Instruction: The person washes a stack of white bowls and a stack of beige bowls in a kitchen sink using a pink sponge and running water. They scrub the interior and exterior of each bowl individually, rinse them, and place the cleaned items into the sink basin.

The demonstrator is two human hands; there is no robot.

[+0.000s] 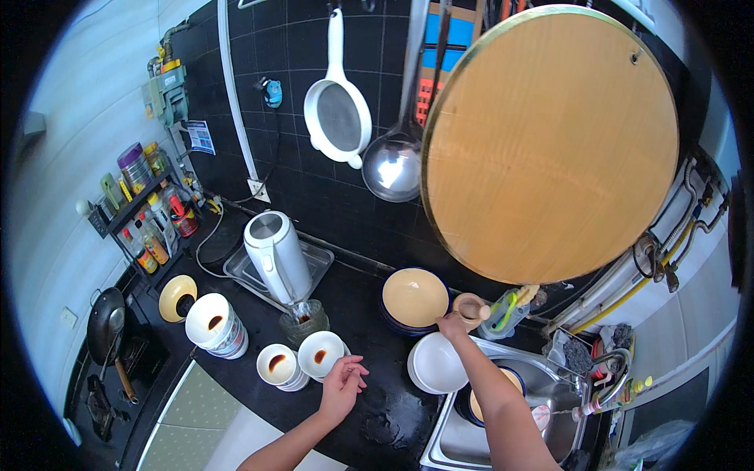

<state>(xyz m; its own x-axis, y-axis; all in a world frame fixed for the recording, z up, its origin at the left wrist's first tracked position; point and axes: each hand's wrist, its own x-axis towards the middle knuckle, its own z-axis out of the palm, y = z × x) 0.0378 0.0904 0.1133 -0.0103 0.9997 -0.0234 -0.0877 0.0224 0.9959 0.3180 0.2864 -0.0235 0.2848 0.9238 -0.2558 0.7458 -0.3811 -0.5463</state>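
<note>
While our left hand [344, 385] hangs at the right edge of the near white bowl [323, 344], its fingers loosely parted and holding nothing, our right hand [451, 325] reaches up between the cream bowl [415, 297] and the wooden mortar [471, 308]. How far its fingers are bent, and whether they grip a rim or only touch it, we cannot tell.

The near white bowl stands on the black counter [386, 365], just beside the smaller stack [276, 352] and in front of the glass jar [308, 326]; the cream bowl tops a dark-blue-sided stack closer to the wall.

We judge the work to be partway along: dark liquid [320, 356] lies in the near white bowl and in the top bowls of the smaller stack and the tall stack [229, 343]. In the cream bowl and the white bowls [440, 363] beside the sink [561, 436] we see none; whether they are due any, we cannot say.

Counting, we find three dark puddles, at least two white bowls by the sink, one kettle [279, 255], one glass jar, one mortar, one beige bowl [173, 291] with dark contents, and at least one bowl [515, 380] in the sink. The stacks' layers merge, so we give no total.
</note>
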